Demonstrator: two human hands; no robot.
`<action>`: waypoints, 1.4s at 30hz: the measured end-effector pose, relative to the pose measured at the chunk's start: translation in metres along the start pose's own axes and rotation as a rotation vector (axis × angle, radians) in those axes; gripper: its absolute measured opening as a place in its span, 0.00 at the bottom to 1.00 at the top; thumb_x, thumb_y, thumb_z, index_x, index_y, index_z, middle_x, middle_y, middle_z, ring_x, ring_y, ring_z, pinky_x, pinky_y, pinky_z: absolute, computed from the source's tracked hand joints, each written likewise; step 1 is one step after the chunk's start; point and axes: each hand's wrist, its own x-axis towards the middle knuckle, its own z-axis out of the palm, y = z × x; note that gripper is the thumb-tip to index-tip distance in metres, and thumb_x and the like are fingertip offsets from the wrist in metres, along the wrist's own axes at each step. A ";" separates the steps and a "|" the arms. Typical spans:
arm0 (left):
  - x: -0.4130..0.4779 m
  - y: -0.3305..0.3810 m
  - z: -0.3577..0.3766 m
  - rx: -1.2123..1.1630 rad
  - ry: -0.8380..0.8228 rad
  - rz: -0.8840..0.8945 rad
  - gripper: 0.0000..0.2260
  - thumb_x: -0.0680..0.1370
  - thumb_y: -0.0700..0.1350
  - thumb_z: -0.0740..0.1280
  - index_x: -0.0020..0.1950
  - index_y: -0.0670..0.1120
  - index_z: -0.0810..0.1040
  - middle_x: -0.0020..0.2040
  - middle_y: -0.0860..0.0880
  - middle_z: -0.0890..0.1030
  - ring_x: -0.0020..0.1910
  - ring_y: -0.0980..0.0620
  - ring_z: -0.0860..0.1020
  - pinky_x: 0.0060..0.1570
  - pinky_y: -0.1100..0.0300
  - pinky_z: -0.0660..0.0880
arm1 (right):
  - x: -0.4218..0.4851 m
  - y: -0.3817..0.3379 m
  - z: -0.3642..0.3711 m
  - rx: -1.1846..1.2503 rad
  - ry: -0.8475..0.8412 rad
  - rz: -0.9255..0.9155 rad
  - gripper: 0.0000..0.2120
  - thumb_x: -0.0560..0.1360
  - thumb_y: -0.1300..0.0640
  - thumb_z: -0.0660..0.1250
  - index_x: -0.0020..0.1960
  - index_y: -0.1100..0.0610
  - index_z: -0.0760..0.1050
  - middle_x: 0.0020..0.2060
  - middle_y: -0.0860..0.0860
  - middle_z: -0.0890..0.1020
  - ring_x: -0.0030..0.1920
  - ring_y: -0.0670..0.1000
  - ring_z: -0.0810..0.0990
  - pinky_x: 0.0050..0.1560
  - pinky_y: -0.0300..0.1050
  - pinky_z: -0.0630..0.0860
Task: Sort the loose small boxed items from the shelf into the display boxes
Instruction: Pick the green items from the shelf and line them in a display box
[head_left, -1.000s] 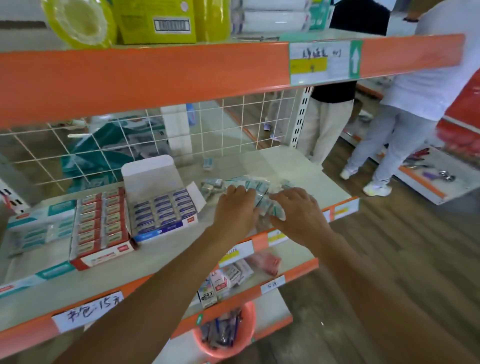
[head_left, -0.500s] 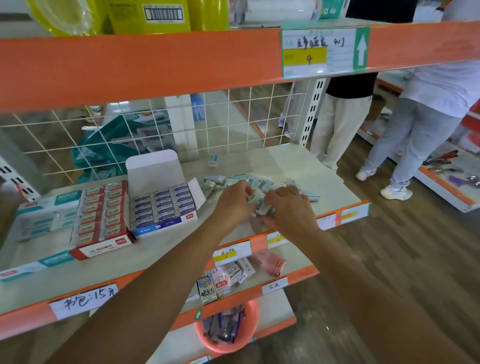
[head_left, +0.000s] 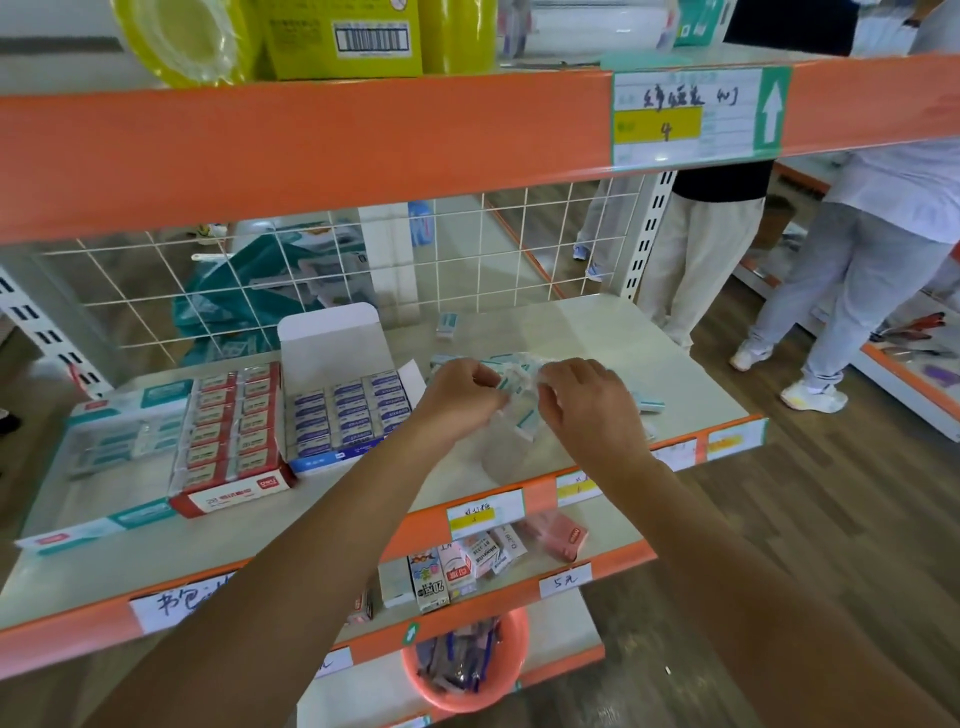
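Both hands have come up off the pile they were pressing half a second ago and now meet just above the cream metal shelf (head_left: 597, 332), at the centre of the frame. The left hand (head_left: 465, 395) and the right hand (head_left: 587, 402) each have their fingers curled in, pinching the top of a crumpled clear plastic bag (head_left: 506, 449). Its lower part hangs down to the shelf's front edge. A few small teal-and-white boxed items (head_left: 514, 387) sit bunched in the plastic between the two hands; how many cannot be told.

More of the loose items lie on the shelf. One teal-and-white box (head_left: 649, 404) lies just right of the right hand, and another single box (head_left: 447, 323) lies further back, near the white wire grid (head_left: 311, 270).

Left of the hands three display boxes stand side by side. Nearest is an open blue-and-white display box (head_left: 345, 415) with its white lid flap upright, filled with rows of small blue-labelled boxes. Touching its left side is a red-and-white display box (head_left: 228, 431), also full. A teal-and-white display box (head_left: 124, 431) is at the far left of the frame.

On the lower shelf small cartons (head_left: 457, 571) lean behind the orange rail, and a pink round basket (head_left: 467, 691) of pens sits at the bottom centre. Two people (head_left: 857, 291) stand at the upper right.
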 end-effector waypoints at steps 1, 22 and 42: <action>0.000 0.000 -0.004 -0.022 0.011 -0.005 0.05 0.72 0.39 0.70 0.47 0.44 0.78 0.43 0.47 0.80 0.36 0.53 0.77 0.45 0.54 0.79 | 0.002 -0.003 -0.001 0.110 0.020 0.063 0.07 0.73 0.60 0.61 0.43 0.60 0.77 0.34 0.55 0.79 0.32 0.57 0.77 0.31 0.45 0.73; -0.024 -0.035 -0.101 -0.167 0.131 -0.088 0.15 0.73 0.39 0.71 0.56 0.49 0.72 0.49 0.49 0.80 0.44 0.52 0.79 0.38 0.62 0.75 | 0.050 -0.087 0.009 0.738 -0.314 0.470 0.13 0.70 0.62 0.73 0.49 0.47 0.76 0.42 0.44 0.81 0.43 0.44 0.82 0.45 0.38 0.77; -0.059 -0.077 -0.191 0.008 0.234 0.000 0.07 0.74 0.40 0.71 0.46 0.50 0.76 0.46 0.54 0.78 0.47 0.53 0.77 0.40 0.66 0.74 | 0.080 -0.182 0.033 0.801 -0.416 0.362 0.13 0.72 0.61 0.73 0.52 0.48 0.75 0.42 0.41 0.79 0.43 0.40 0.80 0.45 0.36 0.78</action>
